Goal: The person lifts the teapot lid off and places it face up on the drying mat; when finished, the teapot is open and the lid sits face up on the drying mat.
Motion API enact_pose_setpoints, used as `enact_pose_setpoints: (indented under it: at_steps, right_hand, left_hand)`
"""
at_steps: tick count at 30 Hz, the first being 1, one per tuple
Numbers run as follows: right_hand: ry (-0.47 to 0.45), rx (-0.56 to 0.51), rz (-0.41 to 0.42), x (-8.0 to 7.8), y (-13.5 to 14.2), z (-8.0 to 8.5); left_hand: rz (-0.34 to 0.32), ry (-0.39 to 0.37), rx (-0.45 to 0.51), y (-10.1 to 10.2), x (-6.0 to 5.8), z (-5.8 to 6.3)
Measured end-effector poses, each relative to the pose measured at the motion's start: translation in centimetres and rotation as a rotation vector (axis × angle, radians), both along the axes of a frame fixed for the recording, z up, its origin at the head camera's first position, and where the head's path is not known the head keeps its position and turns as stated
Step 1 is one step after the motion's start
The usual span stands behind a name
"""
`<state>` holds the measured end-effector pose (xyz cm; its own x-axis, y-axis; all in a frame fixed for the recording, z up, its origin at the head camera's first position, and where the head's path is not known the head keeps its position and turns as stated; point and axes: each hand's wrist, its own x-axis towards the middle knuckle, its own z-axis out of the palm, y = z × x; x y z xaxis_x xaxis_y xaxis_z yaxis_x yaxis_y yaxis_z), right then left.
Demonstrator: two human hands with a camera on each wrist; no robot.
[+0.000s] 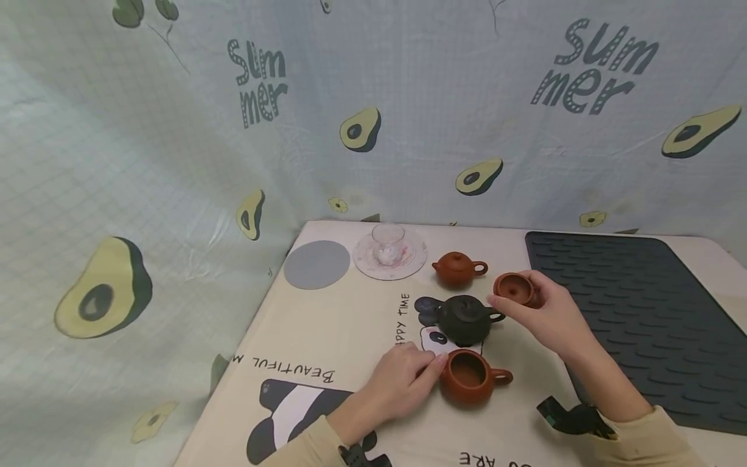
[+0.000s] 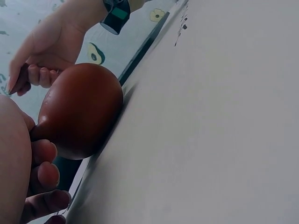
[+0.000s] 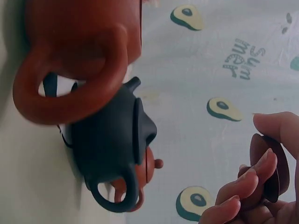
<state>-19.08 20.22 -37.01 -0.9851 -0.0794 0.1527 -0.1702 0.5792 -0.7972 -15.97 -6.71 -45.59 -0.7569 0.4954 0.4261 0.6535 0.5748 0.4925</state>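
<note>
A lidless reddish-brown clay teapot (image 1: pixel 469 379) stands near the front, its handle to the right and its round opening showing. My left hand (image 1: pixel 399 383) pinches it at the spout side, fingers curled there in the left wrist view. My right hand (image 1: pixel 554 318) holds a small reddish-brown teapot lid (image 1: pixel 513 290) in the air, its hollow underside facing up. In the right wrist view this lid (image 3: pixel 271 165) sits between thumb and fingers. Just behind the lidless teapot is a black teapot (image 1: pixel 465 318) with its lid on. A smaller lidded reddish-brown teapot (image 1: pixel 456 270) stands farther back.
At the back left a clear glass cup (image 1: pixel 388 243) stands on a patterned saucer (image 1: pixel 364 267), beside a grey round mat (image 1: pixel 317 264). A dark ridged mat (image 1: pixel 648 324) covers the right side. The table (image 1: pixel 303 327) meets a hanging avocado-print curtain (image 1: pixel 408 78).
</note>
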Motion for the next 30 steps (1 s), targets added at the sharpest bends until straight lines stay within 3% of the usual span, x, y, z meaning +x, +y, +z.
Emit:
enact_pose_setpoints:
  at_steps: [15, 23, 30]
  right_hand:
    - [-0.049, -0.066, -0.262, -1.9, 6.2, 0.6]
    - [-0.074, -0.112, -0.329, -3.0, 8.9, -0.2]
    - [-0.063, -0.149, -0.438, -3.6, 11.3, -1.1]
  left_hand:
    - [0.015, -0.007, -0.012, -0.1, 0.3, 0.2]
    - [0.023, -0.018, -0.001, -0.4, 0.3, 0.2]
    - [0.010, -0.033, -0.007, -0.4, 0.2, 0.2]
